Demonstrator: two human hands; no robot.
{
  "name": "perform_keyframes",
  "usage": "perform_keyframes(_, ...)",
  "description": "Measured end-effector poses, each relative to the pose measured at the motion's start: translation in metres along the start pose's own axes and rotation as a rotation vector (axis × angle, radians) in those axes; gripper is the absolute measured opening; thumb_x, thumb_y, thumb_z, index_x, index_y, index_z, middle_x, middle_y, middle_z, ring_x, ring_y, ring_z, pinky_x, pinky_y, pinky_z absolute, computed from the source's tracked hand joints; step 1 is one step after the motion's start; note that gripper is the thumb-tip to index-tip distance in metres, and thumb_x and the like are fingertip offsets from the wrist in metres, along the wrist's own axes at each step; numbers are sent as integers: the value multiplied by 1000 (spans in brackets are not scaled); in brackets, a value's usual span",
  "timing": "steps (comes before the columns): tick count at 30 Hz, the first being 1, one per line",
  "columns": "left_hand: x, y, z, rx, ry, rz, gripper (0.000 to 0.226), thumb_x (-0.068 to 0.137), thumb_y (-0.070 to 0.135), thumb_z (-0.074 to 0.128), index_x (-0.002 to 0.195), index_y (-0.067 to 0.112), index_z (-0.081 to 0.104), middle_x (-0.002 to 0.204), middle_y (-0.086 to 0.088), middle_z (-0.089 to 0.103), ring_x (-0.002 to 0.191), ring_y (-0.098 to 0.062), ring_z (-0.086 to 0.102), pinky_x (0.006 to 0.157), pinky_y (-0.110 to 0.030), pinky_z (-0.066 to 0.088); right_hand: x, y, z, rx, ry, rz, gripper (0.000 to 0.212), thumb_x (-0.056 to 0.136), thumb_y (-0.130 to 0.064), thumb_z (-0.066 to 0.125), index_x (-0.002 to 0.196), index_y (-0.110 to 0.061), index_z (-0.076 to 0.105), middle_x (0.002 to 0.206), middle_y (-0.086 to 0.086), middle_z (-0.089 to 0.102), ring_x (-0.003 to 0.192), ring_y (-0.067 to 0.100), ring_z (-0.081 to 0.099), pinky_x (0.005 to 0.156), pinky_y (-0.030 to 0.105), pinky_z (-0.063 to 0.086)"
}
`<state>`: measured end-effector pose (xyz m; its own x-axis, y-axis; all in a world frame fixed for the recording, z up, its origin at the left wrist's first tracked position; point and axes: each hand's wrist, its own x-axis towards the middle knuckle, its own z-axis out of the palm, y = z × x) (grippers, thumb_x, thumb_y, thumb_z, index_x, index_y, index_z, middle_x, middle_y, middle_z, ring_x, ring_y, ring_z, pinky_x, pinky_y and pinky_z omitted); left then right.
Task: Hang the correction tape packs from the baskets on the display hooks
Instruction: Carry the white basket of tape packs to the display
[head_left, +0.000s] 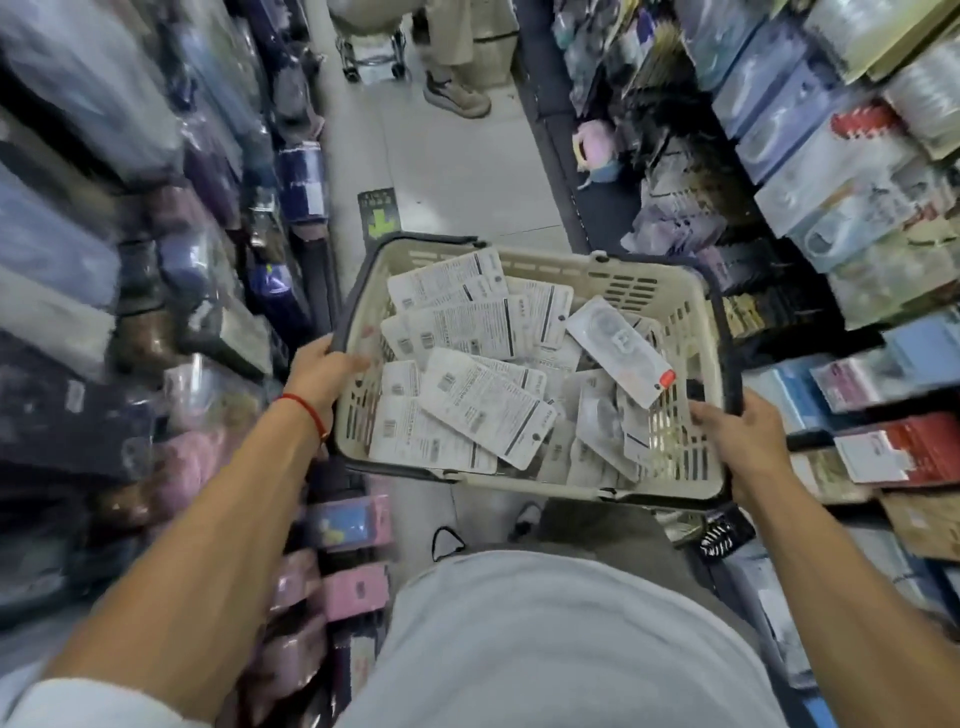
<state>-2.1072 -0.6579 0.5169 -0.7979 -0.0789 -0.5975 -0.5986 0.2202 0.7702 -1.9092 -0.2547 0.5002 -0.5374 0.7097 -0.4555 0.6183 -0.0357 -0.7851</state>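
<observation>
A cream plastic basket (639, 283) with dark handles is held at waist height in the aisle. Several white correction tape packs (483, 405) lie loose inside it, most with the printed back up. One pack (618, 348) lies face up with a red corner. My left hand (322, 371) grips the basket's left rim, a red string on its wrist. My right hand (737, 434) grips the right rim near the dark handle. No display hooks can be made out clearly among the blurred shelves.
Packed shelves of goods line both sides of a narrow aisle: blurred packets on the left (182, 270), blue and red packs on the right (883, 447). Ahead on the floor stand another person's legs (457, 78) and a wheeled cart (371, 52).
</observation>
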Motion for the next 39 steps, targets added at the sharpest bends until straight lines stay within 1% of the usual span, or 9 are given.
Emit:
perform_keyframes(3,66,56,11,52,-14,27,39,93,-5,66,125,15,74,104,-13,77,84,-26,76,70,-36,63,44,-28,34,60,20,27,32,90,-6,76,118,-21,73,101,9,78,95,32,76,89,51,63)
perform_keyframes(7,138,130,42,142,-19,64,35,93,-4,67,120,17,74,108,-18,76,95,-33,73,87,-48,61,114,-62,76,142,26,17,26,92,-3,74,103,-27,72,98,2,77,80,14,72,79,39,63)
perform_keyframes(15,247,290,137,334,-132,147,24,90,-4,68,98,18,75,75,-4,78,58,-18,74,50,-30,59,210,-126,92,277,135,146,30,97,-7,71,120,-25,72,110,7,77,105,30,73,91,46,61)
perform_keyframes(18,289,336,181,371,-233,171,27,88,0,73,103,23,78,82,-6,78,62,-20,74,57,-32,60,228,-139,93,320,240,201,25,97,-11,72,106,-34,72,102,1,78,92,21,74,75,35,62)
perform_keyframes(23,354,381,252,476,-415,199,29,89,0,72,97,27,79,92,-10,77,75,-29,72,77,-42,60,248,-151,104,360,387,246,33,98,-9,71,127,-24,70,105,0,77,102,29,73,90,43,60)
perform_keyframes(28,442,412,317,616,-617,147,35,90,-6,69,111,21,75,104,-17,76,76,-29,75,70,-41,60,263,-167,141,335,557,329,30,96,-10,72,123,-23,72,104,3,77,99,27,74,86,43,62)
perform_keyframes(33,517,436,384,758,-873,57,46,97,-8,58,142,-1,57,136,-28,64,116,-43,66,101,-61,54,264,-197,209,272,795,462,22,98,-16,72,119,-13,68,99,3,70,90,23,64,75,30,45)
perform_keyframes(37,526,443,418,831,-972,91,28,101,-4,59,126,7,65,108,-15,73,76,-23,76,63,-39,63,246,-206,243,320,918,565,16,98,-13,71,113,-15,67,76,-6,64,66,13,59,52,23,45)
perform_keyframes(39,521,440,432,865,-1012,110,29,102,-2,61,127,10,65,107,-12,73,76,-21,75,62,-38,61,238,-200,249,368,940,605,14,95,-11,73,104,-18,66,75,-6,64,67,16,60,50,20,45)
